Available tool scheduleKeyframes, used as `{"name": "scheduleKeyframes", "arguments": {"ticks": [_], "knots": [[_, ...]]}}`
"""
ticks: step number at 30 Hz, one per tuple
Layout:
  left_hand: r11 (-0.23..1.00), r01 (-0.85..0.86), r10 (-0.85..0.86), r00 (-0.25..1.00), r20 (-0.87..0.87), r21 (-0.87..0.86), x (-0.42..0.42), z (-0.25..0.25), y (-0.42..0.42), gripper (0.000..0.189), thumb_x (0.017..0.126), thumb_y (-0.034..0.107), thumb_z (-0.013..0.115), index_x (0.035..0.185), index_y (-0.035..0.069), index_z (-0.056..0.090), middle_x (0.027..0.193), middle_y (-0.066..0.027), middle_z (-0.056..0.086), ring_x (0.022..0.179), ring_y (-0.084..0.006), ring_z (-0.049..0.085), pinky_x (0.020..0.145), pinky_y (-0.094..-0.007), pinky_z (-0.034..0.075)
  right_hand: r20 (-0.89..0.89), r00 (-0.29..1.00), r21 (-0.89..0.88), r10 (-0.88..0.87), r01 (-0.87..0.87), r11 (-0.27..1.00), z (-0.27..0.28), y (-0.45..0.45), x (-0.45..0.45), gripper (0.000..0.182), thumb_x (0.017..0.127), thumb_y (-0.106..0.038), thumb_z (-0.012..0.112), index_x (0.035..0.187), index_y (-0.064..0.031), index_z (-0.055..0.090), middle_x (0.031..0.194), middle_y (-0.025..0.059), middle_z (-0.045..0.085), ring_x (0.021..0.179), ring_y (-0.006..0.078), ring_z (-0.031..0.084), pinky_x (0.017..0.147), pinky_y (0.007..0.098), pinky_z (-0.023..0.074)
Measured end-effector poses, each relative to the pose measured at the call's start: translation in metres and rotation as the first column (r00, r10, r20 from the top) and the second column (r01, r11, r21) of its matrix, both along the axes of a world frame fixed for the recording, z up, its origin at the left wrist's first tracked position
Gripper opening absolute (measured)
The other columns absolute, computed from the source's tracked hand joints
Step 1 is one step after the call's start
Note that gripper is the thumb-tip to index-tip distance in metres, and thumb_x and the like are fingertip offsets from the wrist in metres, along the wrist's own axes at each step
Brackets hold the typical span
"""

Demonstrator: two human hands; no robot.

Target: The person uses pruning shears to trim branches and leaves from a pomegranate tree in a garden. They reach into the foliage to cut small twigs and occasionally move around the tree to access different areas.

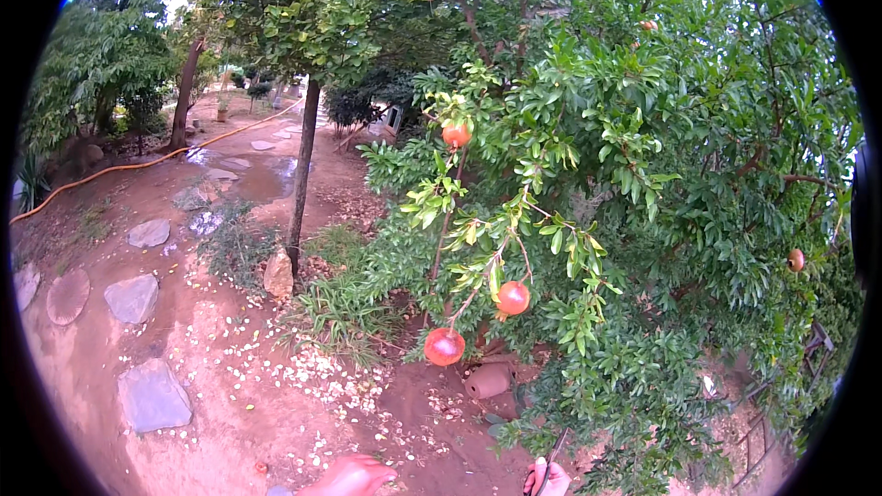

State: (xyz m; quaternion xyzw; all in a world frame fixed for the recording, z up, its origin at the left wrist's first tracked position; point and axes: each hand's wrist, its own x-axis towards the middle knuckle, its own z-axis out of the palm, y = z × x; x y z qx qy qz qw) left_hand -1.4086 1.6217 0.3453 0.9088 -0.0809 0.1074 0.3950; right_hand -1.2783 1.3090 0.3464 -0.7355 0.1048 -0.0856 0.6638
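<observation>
At the bottom edge, my right hand [555, 481] grips a pair of dark-handled scissors [559, 443], their narrow blades pointing up towards the low leaves. My left hand [350, 477] hovers over the ground to the left, partly cut off by the frame; whether its fingers are closed is unclear. Above and between the hands, a red pomegranate [444, 346] hangs from a drooping branch. A second pomegranate [513, 297] hangs slightly higher to its right, and a third pomegranate [455, 135] sits further up among leaves. Neither hand touches any fruit.
The dense pomegranate tree [661, 234] fills the right side. A clay pot [488, 380] lies on its side beneath it. Flat stepping stones [155, 396] cross the soil at left, with an orange hose [131, 166] beyond. A slim trunk [303, 172] stands near an upright rock [278, 274].
</observation>
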Motion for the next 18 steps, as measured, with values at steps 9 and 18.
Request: {"name": "scheduleKeyframes", "arguments": {"ticks": [9,18], "knots": [[0.998,0.003,0.008,0.982,-0.186,0.056,-0.002,0.009,0.0,0.021,0.088,0.028,0.053,0.094,0.015,0.068,0.085,-0.0159,0.065,0.082,-0.0351,0.062,0.072,-0.0419,0.049,0.102,0.992,-0.077,0.069,-0.061,0.995,-0.014,-0.004,0.009,0.029,0.091,-0.026,0.059,0.066,-0.0117,0.053,0.049,-0.004,0.044,0.041,0.0065,0.039,0.039,0.0233,0.0259],[0.999,0.018,-0.009,0.969,-0.247,0.035,-0.014,0.019,0.003,0.024,0.086,0.032,0.055,0.093,0.014,0.069,0.085,-0.0156,0.066,0.081,-0.0337,0.063,0.072,-0.0419,0.049,0.094,0.991,-0.077,0.092,-0.085,0.993,-0.036,-0.011,0.022,0.026,0.091,-0.026,0.059,0.07,-0.0098,0.055,0.051,-0.0029,0.047,0.041,0.0065,0.043,0.038,0.0216,0.0289]]}}
